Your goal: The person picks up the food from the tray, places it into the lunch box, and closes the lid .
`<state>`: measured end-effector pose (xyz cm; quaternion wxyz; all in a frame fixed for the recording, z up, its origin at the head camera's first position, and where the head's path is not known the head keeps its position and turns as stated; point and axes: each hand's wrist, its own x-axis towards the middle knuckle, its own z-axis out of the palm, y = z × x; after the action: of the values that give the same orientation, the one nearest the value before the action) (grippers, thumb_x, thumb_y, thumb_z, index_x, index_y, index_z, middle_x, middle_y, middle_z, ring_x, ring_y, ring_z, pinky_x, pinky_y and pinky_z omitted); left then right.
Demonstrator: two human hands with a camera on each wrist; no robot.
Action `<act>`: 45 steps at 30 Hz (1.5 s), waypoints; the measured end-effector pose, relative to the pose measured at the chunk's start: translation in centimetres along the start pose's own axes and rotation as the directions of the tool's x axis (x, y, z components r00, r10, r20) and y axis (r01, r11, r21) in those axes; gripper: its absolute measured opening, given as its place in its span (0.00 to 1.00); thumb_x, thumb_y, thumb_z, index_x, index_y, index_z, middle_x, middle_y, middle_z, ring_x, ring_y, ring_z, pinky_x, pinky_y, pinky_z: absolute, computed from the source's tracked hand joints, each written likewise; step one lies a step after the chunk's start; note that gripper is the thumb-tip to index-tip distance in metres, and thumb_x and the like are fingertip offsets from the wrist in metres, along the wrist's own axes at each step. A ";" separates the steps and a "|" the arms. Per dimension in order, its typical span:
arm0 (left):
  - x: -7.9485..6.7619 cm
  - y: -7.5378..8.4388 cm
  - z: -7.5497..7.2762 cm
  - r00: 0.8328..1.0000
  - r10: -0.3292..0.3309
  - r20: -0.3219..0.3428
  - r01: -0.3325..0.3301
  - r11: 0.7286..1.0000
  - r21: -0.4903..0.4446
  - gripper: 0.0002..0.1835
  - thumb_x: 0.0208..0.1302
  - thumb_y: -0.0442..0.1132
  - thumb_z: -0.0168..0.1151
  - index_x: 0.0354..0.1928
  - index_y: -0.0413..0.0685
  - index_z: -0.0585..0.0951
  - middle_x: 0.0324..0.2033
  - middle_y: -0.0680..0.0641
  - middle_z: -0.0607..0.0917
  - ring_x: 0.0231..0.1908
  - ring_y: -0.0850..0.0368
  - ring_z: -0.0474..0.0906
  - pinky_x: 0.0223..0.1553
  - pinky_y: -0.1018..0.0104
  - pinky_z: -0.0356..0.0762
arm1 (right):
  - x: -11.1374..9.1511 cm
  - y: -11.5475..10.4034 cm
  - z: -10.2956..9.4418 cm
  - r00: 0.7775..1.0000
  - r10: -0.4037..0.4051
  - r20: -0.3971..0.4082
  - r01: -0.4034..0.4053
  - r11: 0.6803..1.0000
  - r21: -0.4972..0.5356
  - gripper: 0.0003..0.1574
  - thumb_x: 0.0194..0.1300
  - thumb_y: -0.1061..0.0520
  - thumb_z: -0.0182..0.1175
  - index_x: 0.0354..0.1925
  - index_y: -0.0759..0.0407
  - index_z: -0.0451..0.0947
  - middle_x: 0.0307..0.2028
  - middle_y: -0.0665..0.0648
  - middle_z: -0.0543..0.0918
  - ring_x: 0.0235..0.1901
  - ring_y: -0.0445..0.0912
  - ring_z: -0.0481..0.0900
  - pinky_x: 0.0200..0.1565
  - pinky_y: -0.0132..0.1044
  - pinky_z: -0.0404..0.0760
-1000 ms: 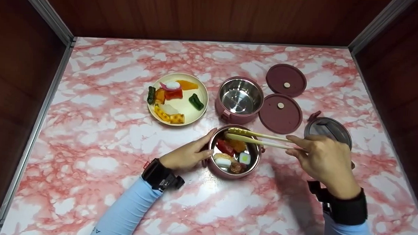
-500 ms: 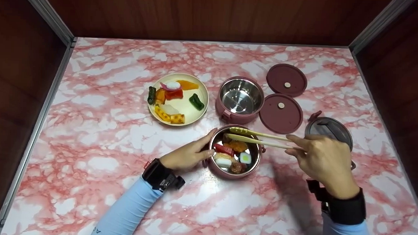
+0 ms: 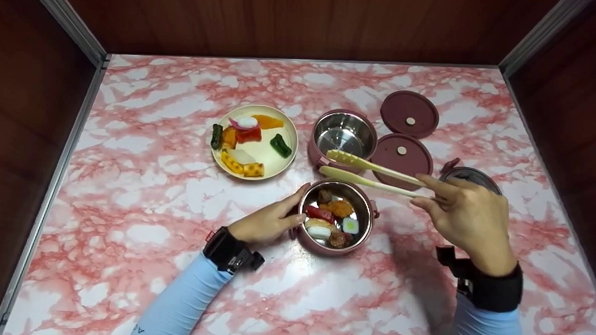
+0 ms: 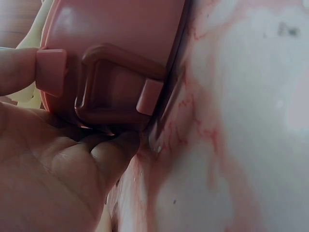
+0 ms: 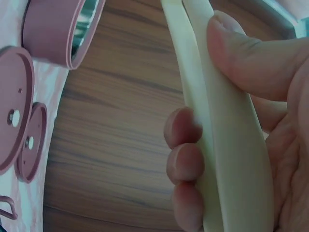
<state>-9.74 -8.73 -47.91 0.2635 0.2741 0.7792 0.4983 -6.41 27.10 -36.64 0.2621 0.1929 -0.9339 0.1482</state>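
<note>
My left hand [image 3: 269, 220] holds the near pink steel-lined lunch box [image 3: 317, 246] at its left side. In the left wrist view the thumb touches a pink tab [image 4: 51, 72] by the rim, and the fingers lie along the wall. Inside are pieces of food: a meatball [image 3: 324, 196], a golden fried piece [image 3: 341, 207], a red piece [image 3: 320, 214], a white-and-green roll [image 3: 350, 225] and others. My right hand [image 3: 467, 218] grips pale yellow tongs [image 5: 236, 159]. Their parted tips, with nothing between them, hang over the gap between the near lunch box and the far lunch box [image 3: 346, 134].
A cream plate [image 3: 273, 164] with several food pieces, among them a green pepper piece [image 3: 280, 145], stands at the left. Two maroon lids [image 3: 404, 104] lie right of the far lunch box. A grey lid [image 3: 471, 176] is partly hidden behind my right hand.
The tongs have risen out of the near lunch box and moved away from me, uncovering the meatball by its far wall. My left hand has stayed in place.
</note>
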 end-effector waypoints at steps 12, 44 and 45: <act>0.3 -0.3 0.1 0.997 0.072 0.002 -0.072 0.997 0.000 0.37 0.78 0.46 0.47 0.79 0.47 0.41 0.77 0.42 0.46 0.75 0.52 0.43 0.74 0.63 0.41 | 1.6 -0.3 2.1 0.997 0.013 0.070 -0.013 1.000 -0.009 0.26 0.50 0.45 0.77 0.49 0.46 0.88 0.23 0.52 0.84 0.17 0.49 0.75 0.12 0.47 0.63; 0.4 -0.2 -0.1 0.998 0.069 0.010 -0.069 0.997 0.030 0.38 0.79 0.44 0.46 0.79 0.45 0.40 0.77 0.41 0.45 0.75 0.51 0.43 0.74 0.61 0.42 | 13.0 -5.8 9.8 0.865 0.139 0.482 -0.043 0.978 -0.205 0.18 0.58 0.41 0.68 0.47 0.41 0.88 0.24 0.60 0.81 0.25 0.60 0.80 0.24 0.58 0.77; 0.4 -0.3 -0.1 0.997 0.070 0.008 -0.071 0.997 0.032 0.38 0.79 0.44 0.46 0.79 0.45 0.40 0.77 0.41 0.45 0.75 0.50 0.43 0.74 0.61 0.42 | 13.1 -6.0 9.9 0.863 0.143 0.484 -0.046 0.977 -0.208 0.18 0.57 0.42 0.68 0.46 0.41 0.88 0.25 0.60 0.82 0.25 0.60 0.80 0.24 0.58 0.78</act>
<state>-10.10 -8.60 -48.17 0.2438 0.3072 0.7760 0.4940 -18.42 14.40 -36.53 0.0232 0.1526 -0.9879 0.0171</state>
